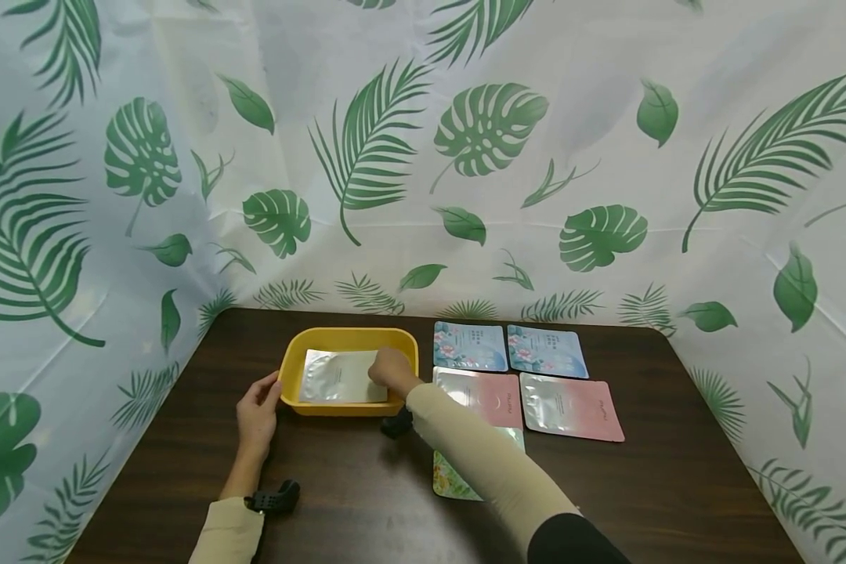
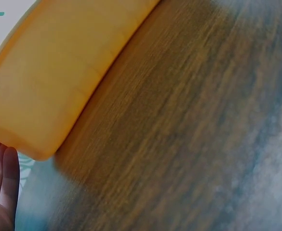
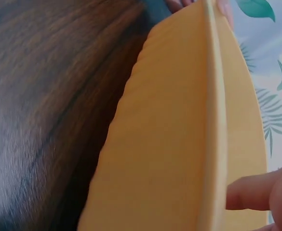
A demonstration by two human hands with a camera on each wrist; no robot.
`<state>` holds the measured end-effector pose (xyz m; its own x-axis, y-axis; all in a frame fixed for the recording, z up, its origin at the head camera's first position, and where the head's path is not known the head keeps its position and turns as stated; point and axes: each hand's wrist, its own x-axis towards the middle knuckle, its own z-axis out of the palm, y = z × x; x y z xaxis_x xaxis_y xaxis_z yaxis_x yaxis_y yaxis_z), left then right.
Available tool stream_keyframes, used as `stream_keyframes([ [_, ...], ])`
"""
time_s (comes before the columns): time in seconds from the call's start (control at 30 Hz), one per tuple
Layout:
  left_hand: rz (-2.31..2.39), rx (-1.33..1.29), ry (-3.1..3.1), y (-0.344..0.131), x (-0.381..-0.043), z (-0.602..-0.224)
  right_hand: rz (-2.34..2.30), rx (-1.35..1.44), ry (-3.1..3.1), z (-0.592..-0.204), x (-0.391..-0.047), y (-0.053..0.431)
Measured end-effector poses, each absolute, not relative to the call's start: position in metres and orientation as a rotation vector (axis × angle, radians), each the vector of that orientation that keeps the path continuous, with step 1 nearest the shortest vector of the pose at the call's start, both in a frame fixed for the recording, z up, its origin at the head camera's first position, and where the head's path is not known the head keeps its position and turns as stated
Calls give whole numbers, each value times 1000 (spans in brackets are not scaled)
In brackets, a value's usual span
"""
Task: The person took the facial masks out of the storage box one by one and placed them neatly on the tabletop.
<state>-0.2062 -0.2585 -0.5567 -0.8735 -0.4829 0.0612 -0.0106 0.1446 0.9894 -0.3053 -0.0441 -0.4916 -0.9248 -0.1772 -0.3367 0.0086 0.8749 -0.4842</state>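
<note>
A yellow plastic basin (image 1: 348, 410) stands near the back left of the table. Inside it lies a white and silver sachet (image 1: 334, 377), printed side up. My right hand (image 1: 392, 371) reaches over the near rim and pinches the sachet's right end with curled fingers. In the right wrist view, a bent finger (image 3: 251, 192) shows past the rim, while the fingertips' contact is hidden. At the basin's left end, my left hand (image 1: 259, 407) holds the rim with thumb and fingers. The left wrist view has these fingers (image 2: 8, 175) against the basin's corner.
Right of the basin lie two blue floral sachets (image 1: 470, 346) at the back. Before them are two pink and silver sachets (image 1: 571, 407). A green-yellow sachet (image 1: 454, 475) is partly under my right sleeve in view. A leaf-print sheet (image 1: 493, 258) hangs behind the dark wooden table (image 1: 352, 501).
</note>
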Motion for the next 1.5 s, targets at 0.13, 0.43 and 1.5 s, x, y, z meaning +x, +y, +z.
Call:
stream_keyframes([
  [0.13, -1778, 491, -2064, -258, -206, -559, -903, -3, 2624, -495, -306, -42],
  [0.43, -1786, 491, -2067, -256, -207, -561, -1293, 213, 2466, -500, -308, -38],
  [1.5, -1800, 498, -2078, -256, -204, -552, -1785, 132, 2229, -481, -303, -26],
])
